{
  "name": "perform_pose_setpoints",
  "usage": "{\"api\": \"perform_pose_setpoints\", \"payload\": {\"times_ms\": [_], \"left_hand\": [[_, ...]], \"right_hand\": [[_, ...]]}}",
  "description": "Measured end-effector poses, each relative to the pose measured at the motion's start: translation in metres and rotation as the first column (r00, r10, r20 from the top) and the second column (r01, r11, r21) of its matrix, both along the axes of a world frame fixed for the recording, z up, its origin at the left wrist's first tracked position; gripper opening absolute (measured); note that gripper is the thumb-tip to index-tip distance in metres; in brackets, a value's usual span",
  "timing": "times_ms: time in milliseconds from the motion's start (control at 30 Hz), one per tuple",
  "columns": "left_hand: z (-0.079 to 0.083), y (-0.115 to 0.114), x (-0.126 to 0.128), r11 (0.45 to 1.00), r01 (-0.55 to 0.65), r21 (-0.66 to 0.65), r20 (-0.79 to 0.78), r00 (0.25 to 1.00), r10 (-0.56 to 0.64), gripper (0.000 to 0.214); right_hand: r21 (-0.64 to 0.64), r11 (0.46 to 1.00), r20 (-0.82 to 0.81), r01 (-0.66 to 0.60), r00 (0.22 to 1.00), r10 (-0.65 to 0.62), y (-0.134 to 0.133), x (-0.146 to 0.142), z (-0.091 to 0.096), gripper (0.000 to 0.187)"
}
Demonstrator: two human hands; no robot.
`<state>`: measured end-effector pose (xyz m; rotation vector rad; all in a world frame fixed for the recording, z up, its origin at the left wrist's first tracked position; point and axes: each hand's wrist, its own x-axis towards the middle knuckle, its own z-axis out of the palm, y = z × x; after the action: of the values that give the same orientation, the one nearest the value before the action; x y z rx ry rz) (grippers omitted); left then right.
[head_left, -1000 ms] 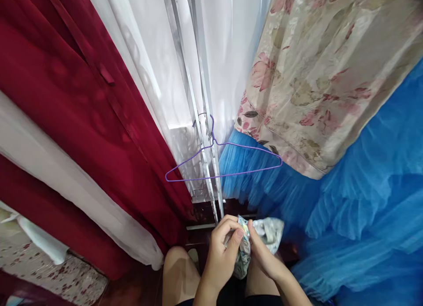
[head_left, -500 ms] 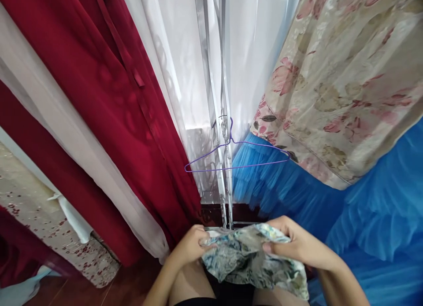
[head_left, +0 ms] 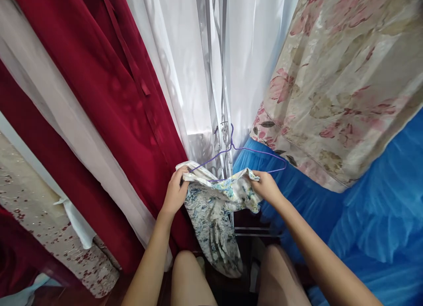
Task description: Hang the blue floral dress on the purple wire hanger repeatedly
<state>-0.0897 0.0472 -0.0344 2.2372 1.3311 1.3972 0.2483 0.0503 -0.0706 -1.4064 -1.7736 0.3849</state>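
A white garment with a blue, green and yellow floral print (head_left: 211, 209) hangs between my hands, its kind unclear. My left hand (head_left: 176, 189) is closed on the garment's edge at the left, where the cloth covers the left end of a purple wire hanger (head_left: 261, 151). On the other side, my right hand (head_left: 266, 186) pinches the garment's edge just below the hanger's bare right end. The hanger hangs by its hook from a metal stand (head_left: 224, 94). Part of its lower bar is hidden by the cloth.
Dark red cloth (head_left: 109, 94) and white cloth (head_left: 254, 46) hang on the left and behind the stand. To the right are a pink-flowered cream garment (head_left: 337, 94) and blue ruffled tulle (head_left: 370, 209). My knees (head_left: 190, 275) are below.
Both hands have moved up and forward with the garment, from my lap to the hanger. The bunched cloth now hangs spread, its left edge over the hanger's left end.
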Motion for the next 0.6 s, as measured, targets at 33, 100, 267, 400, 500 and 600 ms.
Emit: {"api": "perform_pose_setpoints", "payload": {"times_ms": [33,100,267,400,500,600], "left_hand": [[0.006,-0.003,0.011,1.000,0.013,0.001,-0.011,1.000,-0.013,0.025],[0.015,-0.007,0.030,1.000,-0.015,0.013,-0.063,0.998,0.016,0.034],[0.023,-0.003,0.045,0.973,-0.196,0.118,0.078,0.979,0.188,0.039],[0.030,0.000,0.037,0.968,-0.209,0.142,0.106,0.975,0.195,0.030],[0.035,0.000,0.031,0.965,-0.215,0.152,0.106,0.974,0.200,0.030],[0.034,0.003,0.020,0.965,-0.228,0.127,0.169,0.964,0.206,0.023]], "right_hand": [[-0.005,1.000,0.000,-0.005,1.000,0.005,-0.007,-0.003,-0.001,0.028],[-0.016,0.999,-0.018,-0.035,0.999,0.035,-0.024,-0.008,-0.004,0.029],[0.130,0.992,-0.141,-0.010,0.990,0.029,-0.065,0.006,-0.015,0.040],[0.174,0.955,-0.207,0.239,0.957,-0.202,-0.076,0.046,-0.003,0.079],[0.056,0.985,-0.180,0.164,0.972,-0.152,-0.074,0.073,0.024,0.057],[-0.143,0.986,-0.250,-0.083,0.967,0.045,-0.073,0.088,0.051,0.029]]}}
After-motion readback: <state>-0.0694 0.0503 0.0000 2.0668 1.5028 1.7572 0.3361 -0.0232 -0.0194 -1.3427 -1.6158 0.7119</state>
